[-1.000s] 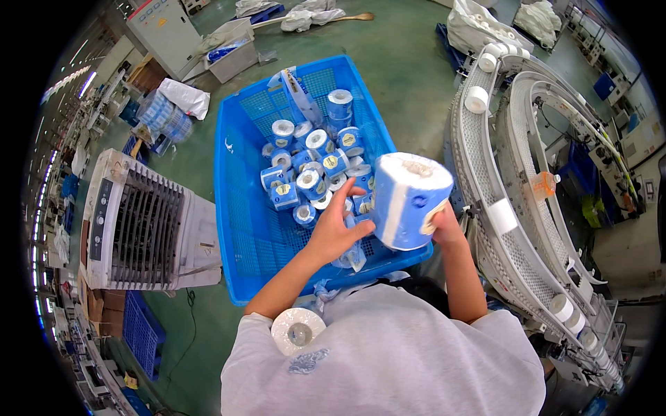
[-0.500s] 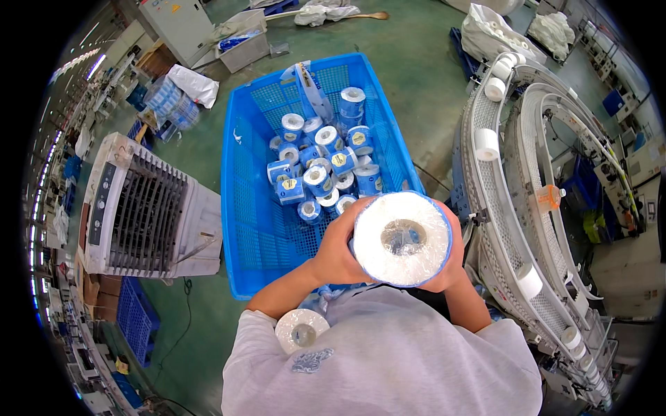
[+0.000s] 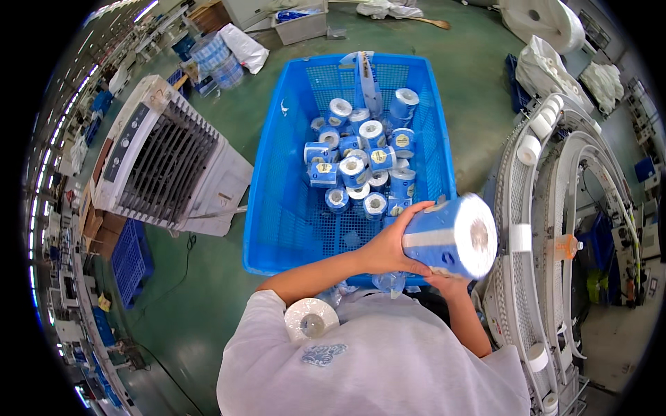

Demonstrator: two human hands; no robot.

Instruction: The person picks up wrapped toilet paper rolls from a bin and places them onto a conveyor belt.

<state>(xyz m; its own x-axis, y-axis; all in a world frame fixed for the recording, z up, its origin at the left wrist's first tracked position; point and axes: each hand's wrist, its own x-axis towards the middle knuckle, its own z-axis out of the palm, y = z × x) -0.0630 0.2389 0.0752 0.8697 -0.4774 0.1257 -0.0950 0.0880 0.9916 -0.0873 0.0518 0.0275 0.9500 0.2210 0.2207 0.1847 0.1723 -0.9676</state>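
If you grab the roll (image 3: 447, 236): probably squishy, hug its sides
Left hand (image 3: 390, 245): clamped round it
Right hand (image 3: 446, 283): can't tell

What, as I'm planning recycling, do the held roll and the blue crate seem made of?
Held roll: probably paper in glossy, blue-printed film, judging by the white end and shiny highlights. Blue crate: likely moulded plastic, slightly shiny, given uniform colour and mesh walls.

Held roll (image 3: 433, 234) — dark-blue round mark (image 3: 449, 258); other rolls (image 3: 324, 176) — yellow labels (image 3: 380, 157), print too small to read.
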